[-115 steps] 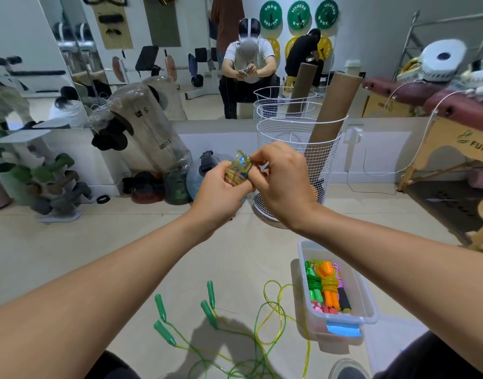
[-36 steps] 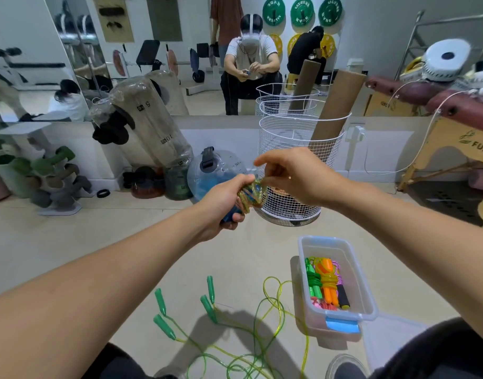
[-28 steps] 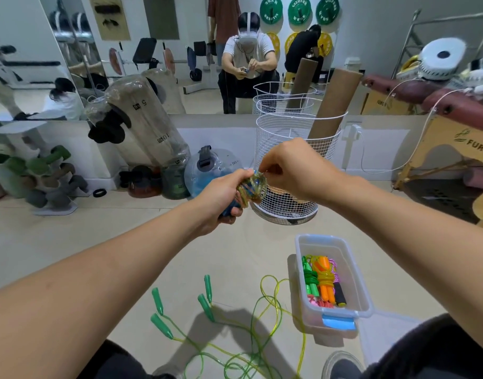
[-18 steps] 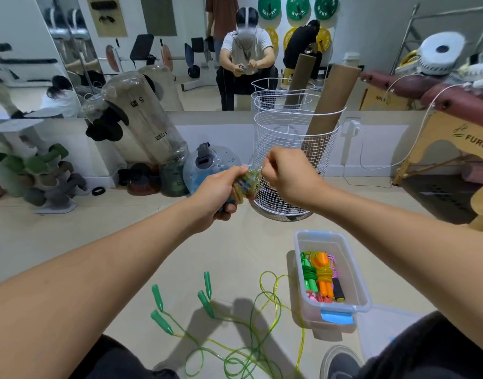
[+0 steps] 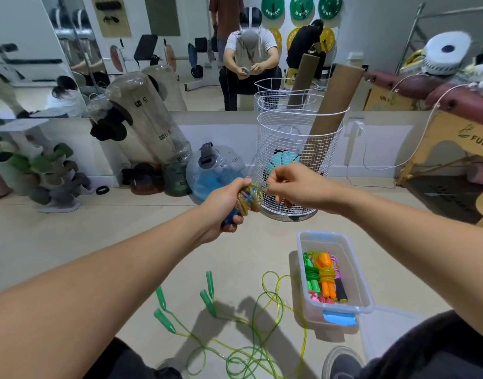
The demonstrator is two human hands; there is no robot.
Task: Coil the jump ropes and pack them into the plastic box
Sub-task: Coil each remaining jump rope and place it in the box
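Observation:
My left hand (image 5: 226,204) grips a coiled jump rope bundle (image 5: 249,199) with blue handles and a yellowish cord. At the bundle's right end my right hand (image 5: 291,185) pinches the cord. Both hands are held out in front of me above the floor. Below to the right stands the clear plastic box (image 5: 355,277), holding coiled green, orange and pink ropes and a black handle. Loose green-handled jump ropes (image 5: 207,296) lie tangled on the floor between my legs.
A white wire basket (image 5: 295,149) with cardboard tubes stands just behind my hands. To its left are a blue water jug (image 5: 215,170), a clear bag and a dumbbell rack (image 5: 43,173). A wooden bench (image 5: 453,149) stands at the right. A mirror covers the wall.
Both hands have dropped lower and my left hand has turned the bundle sideways. My right hand has shifted to pull the cord at the bundle's right end.

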